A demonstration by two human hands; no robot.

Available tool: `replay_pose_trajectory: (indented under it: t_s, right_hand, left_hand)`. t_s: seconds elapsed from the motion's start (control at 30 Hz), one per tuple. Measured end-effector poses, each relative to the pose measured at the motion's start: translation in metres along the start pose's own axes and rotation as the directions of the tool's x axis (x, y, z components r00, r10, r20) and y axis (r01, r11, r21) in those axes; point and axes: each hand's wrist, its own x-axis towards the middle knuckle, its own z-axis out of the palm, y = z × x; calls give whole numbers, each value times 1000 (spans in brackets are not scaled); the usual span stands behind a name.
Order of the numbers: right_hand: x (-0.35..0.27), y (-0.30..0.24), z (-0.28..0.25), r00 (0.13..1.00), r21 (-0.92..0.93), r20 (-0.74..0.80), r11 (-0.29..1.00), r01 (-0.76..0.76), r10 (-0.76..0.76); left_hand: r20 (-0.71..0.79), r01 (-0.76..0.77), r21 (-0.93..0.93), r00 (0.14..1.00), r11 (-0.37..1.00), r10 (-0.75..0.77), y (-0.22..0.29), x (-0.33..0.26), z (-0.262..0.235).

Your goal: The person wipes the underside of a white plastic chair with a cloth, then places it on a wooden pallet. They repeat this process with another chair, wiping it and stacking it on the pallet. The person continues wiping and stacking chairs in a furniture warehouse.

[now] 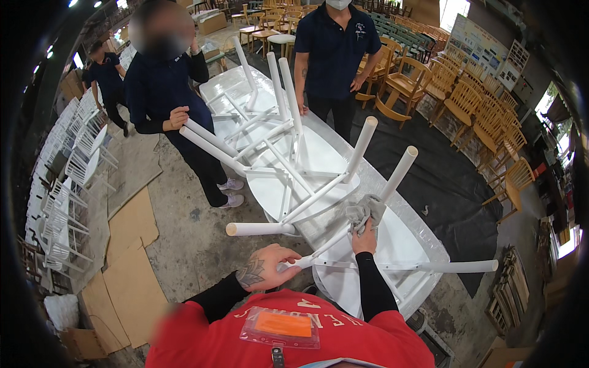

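In the head view, a plastic-wrapped table [429,236] spreads beneath and beyond both hands, loaded with white upturned pieces whose legs stick up and outward. Stained concrete floor [184,248] lies left of the grip, with cardboard [136,294] flat on it; a dark sheet [423,156] covers the floor beyond the right hand [363,238]. Farther out, wooden chairs [408,86] crowd the right side of the room and white chairs [80,165] line the left.

The left hand [269,267] has its fingers curled round the near leg [304,262], close to its end. The right hand clasps a bunched grey cloth [365,211] by the foot of a tilted leg [400,175] (whether the cloth wraps that leg I cannot tell).

Just beyond the left hand another leg [254,229] juts out, and crossed bars fill the space past both hands. Beyond those, one co-worker [162,92] touches a leg end, another [336,46] stands at the table's far side, and a third [109,76] is well back to the left.
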Motion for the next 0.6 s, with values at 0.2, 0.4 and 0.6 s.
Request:
replay_pose_trajectory:
  t_s: [0.2,0.4,0.6]
  right_hand:
    - [1,6,-2,1000,44,-7,999,12,-12]
    - [1,6,-1,1000,53,12,999,5,-6]
    - [4,9,-1,1000,43,2,999,19,-19]
  left_hand:
    - [-10,23,4,1000,1000,-23,4,0,1]
    - [-7,25,26,1000,999,-24,3,1,1]
    - [5,71,14,997,997,-71,7,2,0]
